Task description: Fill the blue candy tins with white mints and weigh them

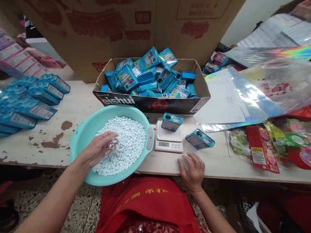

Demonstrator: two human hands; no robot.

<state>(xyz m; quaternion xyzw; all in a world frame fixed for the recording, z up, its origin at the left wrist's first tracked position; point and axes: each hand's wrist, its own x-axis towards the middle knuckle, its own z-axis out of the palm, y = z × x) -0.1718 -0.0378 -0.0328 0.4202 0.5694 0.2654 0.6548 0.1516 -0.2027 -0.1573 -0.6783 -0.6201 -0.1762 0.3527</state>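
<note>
The candies (pixel 130 145) lie heaped in the bowl (pixel 82 136) in front of you, a few of them caught between the curled fingers and thumb of your left hand (pixel 100 145), just above the heap. You appear to be partway through picking up a small portion. Moving it calls for keeping those fingers closed, as loose pieces could slip out, and for a gentle release over a small opening.

Right of the bowl is the scale (pixel 168 147), its reading too small to tell; on it stands one tin (pixel 172 124), round opening up. Another tin (pixel 199 140) is just beside the scale, also with its opening showing. Your right hand (pixel 193 171) rests near the table (pixel 157 166) edge, fingers loosely spread, gripping nothing. Behind, a carton (pixel 179 105) holds jumbled tins; sheets (pixel 218 100) lie to its right.
</note>
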